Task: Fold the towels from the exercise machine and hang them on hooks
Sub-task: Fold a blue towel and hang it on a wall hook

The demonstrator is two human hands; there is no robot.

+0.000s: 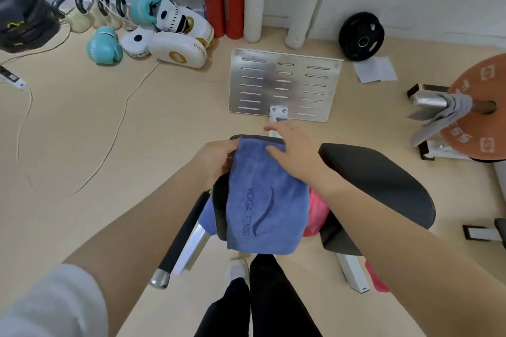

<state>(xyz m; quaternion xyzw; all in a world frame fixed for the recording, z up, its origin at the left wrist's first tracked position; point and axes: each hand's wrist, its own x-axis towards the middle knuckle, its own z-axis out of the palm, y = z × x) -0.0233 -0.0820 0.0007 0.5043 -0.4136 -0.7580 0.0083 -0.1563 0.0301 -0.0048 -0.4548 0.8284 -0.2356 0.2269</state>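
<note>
**Blue towel on the machine pad, folding under way; none hung**

Head view. Blue towel (262, 200): draped over a black pad (383, 186) of the exercise machine, apparently doubled over, fold not finished. Pink towel (317, 212): beneath it, unfolded. Grey towel (440, 115): well apart, slung over a bar at right, untouched. Hooks: not visible. Left hand (216, 161): fingers curled, pinching the blue towel's far left edge. Right hand (293, 153): fingers spread, lying flat on its upper end.

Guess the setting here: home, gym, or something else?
Most likely a small gym or workout room. Kettlebells and boxing gloves sit along the wall, weight plates lie about, and the hands work a blue towel printed "Yoga Fitness" on a padded exercise machine.
</note>
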